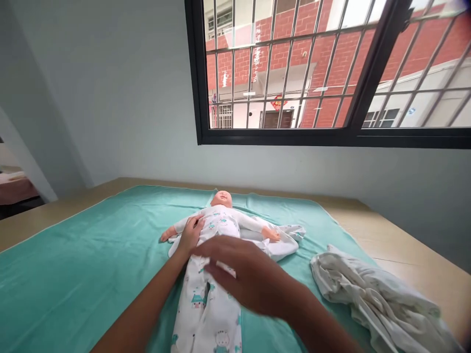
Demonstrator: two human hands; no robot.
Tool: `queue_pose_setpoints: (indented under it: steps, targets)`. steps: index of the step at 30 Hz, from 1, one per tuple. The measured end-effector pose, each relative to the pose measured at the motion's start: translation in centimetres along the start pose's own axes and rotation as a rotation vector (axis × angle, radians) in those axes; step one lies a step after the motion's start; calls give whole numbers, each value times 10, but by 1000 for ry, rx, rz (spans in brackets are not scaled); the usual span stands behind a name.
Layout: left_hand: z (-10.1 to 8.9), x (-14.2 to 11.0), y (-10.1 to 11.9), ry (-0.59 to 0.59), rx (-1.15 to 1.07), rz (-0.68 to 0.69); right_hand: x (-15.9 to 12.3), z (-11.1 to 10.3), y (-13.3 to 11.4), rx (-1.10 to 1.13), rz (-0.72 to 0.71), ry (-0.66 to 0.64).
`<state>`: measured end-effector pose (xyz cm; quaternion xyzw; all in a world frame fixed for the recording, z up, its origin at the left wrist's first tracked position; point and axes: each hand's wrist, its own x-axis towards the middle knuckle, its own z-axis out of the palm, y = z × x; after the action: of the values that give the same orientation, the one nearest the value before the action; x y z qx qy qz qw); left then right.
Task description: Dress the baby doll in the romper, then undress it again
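A baby doll [222, 198] lies on its back on a teal sheet [73, 264], dressed in a white printed sleepsuit [206, 314]. My left hand [190, 234] rests on the doll's chest at its right side, fingers curled against the fabric. My right hand [243, 274] hovers flat over the doll's belly, fingers stretched out and together, slightly blurred. Nothing is held in it. A white cloth [283, 242] lies spread under the doll's left arm.
A crumpled white garment [371, 294] lies on the sheet at the right. The sheet covers a wooden platform [405, 245] set against a grey wall. A barred window [331, 73] is above.
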<state>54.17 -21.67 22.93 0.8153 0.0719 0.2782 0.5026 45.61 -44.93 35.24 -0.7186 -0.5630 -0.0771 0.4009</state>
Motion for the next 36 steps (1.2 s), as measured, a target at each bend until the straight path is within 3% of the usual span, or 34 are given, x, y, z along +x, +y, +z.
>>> queue_pose_setpoints:
  steps: [2,5,8,10,18,22,29,36]
  targets:
    - [-1,-3,-9,-10,-31,1,1,4,38,-24,161,106]
    - [-2,-4,-20,-5,-58,-2,-10,28,107,83,444,300]
    - [0,-5,-23,23,-66,-3,-28,55,158,293,646,357]
    - [1,-6,-21,37,-62,3,-36,65,174,421,683,344]
    - [1,-23,-11,32,-9,30,-35,59,177,564,677,314]
    - [-10,-36,-13,-88,-27,32,-34,62,177,533,649,356]
    - [-31,-42,-11,-318,-18,22,-37,71,172,141,623,378]
    - [-29,-47,-1,-239,204,93,-36,72,158,-187,622,339]
